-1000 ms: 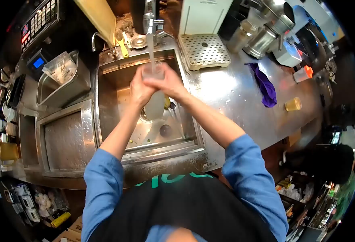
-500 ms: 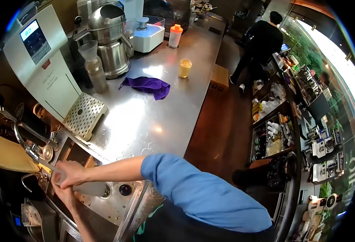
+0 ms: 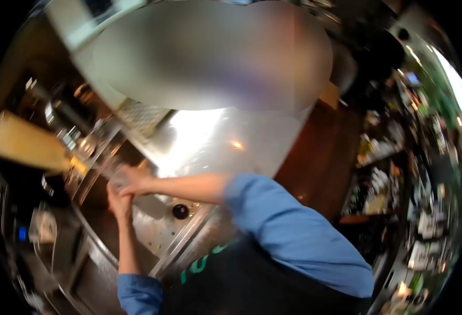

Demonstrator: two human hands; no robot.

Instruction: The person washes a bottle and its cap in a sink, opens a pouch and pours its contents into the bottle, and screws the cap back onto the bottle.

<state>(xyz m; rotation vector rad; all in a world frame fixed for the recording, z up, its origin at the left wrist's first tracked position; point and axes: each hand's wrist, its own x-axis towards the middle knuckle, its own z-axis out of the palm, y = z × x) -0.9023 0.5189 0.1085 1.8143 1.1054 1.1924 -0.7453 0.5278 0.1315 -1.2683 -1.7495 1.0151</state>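
Over the metal sink point(image 3: 160, 233), both hands are closed around a clear, cup-like container point(image 3: 119, 179), blurred by motion. My right hand point(image 3: 139, 179) reaches across from the right and grips its near side. My left hand point(image 3: 118, 202) comes up from below and wraps its lower left side. A whitish translucent shape point(image 3: 151, 206) shows just below my right hand; whether it belongs to the container I cannot tell. Close by in the sink lies a round black piece point(image 3: 180, 211), with small bits scattered on the sink floor.
A tan board point(image 3: 26, 142) stands left of the sink. Behind the sink is the metal counter point(image 3: 257, 142) with a perforated drip tray point(image 3: 144, 115). A large blur hides the counter's far part. A person in dark clothes point(image 3: 380, 60) is at the far right, near cluttered shelves point(image 3: 372, 189).
The view has swung, so the sink and hands sit farther right and higher in the picture. Both hands keep their hold on the container. My left sleeve now shows.
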